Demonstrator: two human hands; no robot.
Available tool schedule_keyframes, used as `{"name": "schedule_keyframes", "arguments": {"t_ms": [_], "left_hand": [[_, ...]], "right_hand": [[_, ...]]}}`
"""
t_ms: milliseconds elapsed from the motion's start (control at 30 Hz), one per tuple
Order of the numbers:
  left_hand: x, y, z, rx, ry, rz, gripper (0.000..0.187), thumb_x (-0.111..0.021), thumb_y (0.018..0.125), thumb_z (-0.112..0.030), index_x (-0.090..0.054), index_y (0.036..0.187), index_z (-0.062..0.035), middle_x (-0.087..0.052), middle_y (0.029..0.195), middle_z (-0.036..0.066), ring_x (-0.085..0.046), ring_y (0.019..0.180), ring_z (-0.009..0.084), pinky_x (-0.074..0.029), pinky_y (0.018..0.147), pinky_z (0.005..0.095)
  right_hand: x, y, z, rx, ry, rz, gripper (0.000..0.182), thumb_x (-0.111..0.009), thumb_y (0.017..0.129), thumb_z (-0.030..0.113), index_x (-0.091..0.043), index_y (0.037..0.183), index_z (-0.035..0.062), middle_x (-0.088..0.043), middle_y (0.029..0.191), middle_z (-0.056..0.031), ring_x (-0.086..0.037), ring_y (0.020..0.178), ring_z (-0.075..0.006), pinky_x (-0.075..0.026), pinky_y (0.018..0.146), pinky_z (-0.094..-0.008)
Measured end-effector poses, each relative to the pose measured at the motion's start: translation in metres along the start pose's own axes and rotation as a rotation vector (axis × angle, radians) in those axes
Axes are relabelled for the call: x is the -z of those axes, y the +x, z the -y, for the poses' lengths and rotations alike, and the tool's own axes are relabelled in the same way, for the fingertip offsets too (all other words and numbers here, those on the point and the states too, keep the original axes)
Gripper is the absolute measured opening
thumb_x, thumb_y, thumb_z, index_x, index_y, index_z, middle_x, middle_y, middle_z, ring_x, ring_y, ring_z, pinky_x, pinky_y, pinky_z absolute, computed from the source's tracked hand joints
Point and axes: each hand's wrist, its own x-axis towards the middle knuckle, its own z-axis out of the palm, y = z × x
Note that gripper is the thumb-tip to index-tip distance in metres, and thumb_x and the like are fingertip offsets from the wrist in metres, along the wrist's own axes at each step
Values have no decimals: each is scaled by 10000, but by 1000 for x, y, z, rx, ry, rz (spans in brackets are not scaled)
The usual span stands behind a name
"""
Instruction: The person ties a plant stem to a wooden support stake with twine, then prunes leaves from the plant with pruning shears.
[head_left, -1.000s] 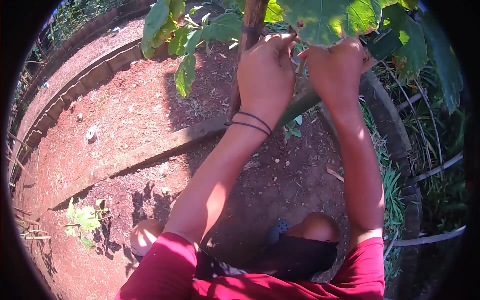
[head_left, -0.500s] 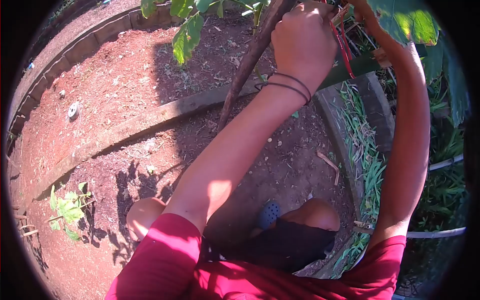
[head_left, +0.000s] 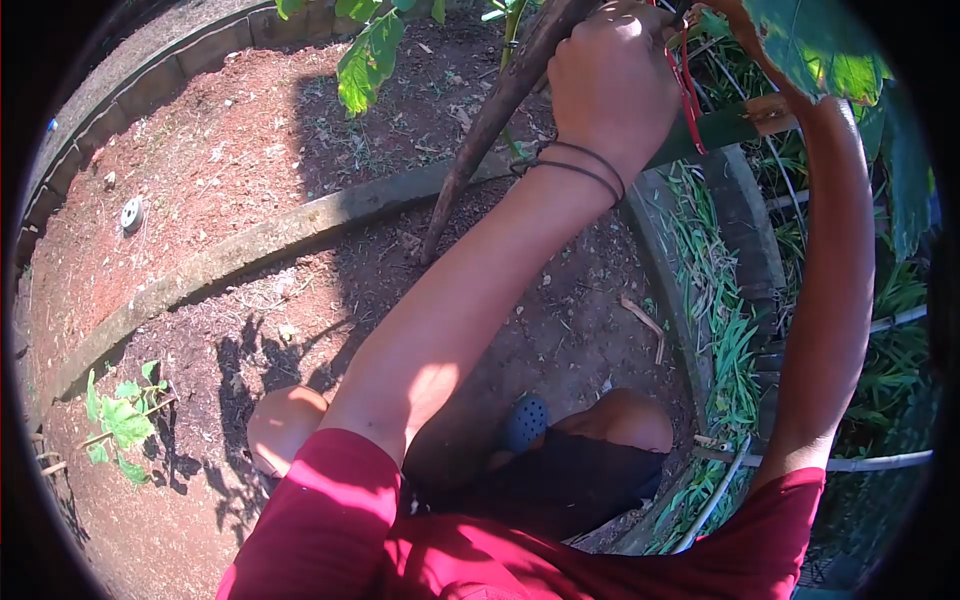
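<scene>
My left hand is closed at the top of the view, with dark bands round its wrist. A red string hangs in a loop at its finger side; the fingertips are hidden. Close against the knuckles, a brown wooden stick slants down to the soil. My right arm reaches up at the right. Its hand lies at the top edge, mostly hidden by a large green leaf, so I cannot see its fingers. Below the string runs a thick green pole with a tan band.
A curbed bed of reddish soil lies at the left, crossed by a concrete edging. A small leafy plant grows at lower left. Long grass and thin pipes are at the right. A grey perforated shoe shows below.
The view has shifted slightly. My left hand stays closed beside the stick and string; my right forearm sits slightly further right.
</scene>
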Motion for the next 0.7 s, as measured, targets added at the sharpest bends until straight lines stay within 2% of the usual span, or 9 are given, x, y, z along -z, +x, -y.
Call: {"name": "schedule_keyframes", "arguments": {"t_ms": [67, 133, 300, 467, 700], "left_hand": [[-1, 2, 1, -49, -7, -16, 247, -584, 838, -29, -715, 1048, -41, -697, 933, 214, -673, 859, 409, -546, 748, 492], [-1, 2, 0, -45, 12, -7, 246, -584, 838, -28, -718, 1045, -40, -698, 935, 217, -674, 860, 408, -548, 750, 487], [-1, 2, -1, -48, -17, -39, 241, -584, 847, -32, -725, 1042, -41, -697, 907, 221, -674, 842, 410, -549, 743, 484], [4, 5, -5, 35, 37, 70, 259, -586, 863, -49, -730, 1078, -59, -691, 871, 227, -671, 809, 415, -542, 716, 499], [3, 5, -3, 17, 72, 70, 253, -593, 869, -68, -725, 1084, -68, -690, 868, 224, -672, 805, 413, -538, 704, 503]], "right_hand": [[2, 4, 5, -19, 11, 23, 300, -677, 919, 286, -711, 1119, 65, -710, 1044, -122, -674, 944, -264, -532, 834, -396], [10, 15, 52, -37, 20, 48, 302, -678, 920, 291, -712, 1117, 65, -710, 1041, -121, -674, 942, -260, -532, 832, -394], [22, 22, 57, -72, 47, 114, 305, -682, 922, 304, -715, 1110, 66, -711, 1035, -117, -673, 937, -251, -532, 827, -389], [37, 32, 105, -103, 76, 174, 309, -686, 923, 317, -718, 1103, 67, -712, 1028, -112, -673, 932, -241, -532, 823, -385], [55, 40, 134, -168, 112, 263, 317, -692, 926, 336, -722, 1093, 68, -714, 1019, -107, -672, 924, -229, -533, 817, -378]]}}
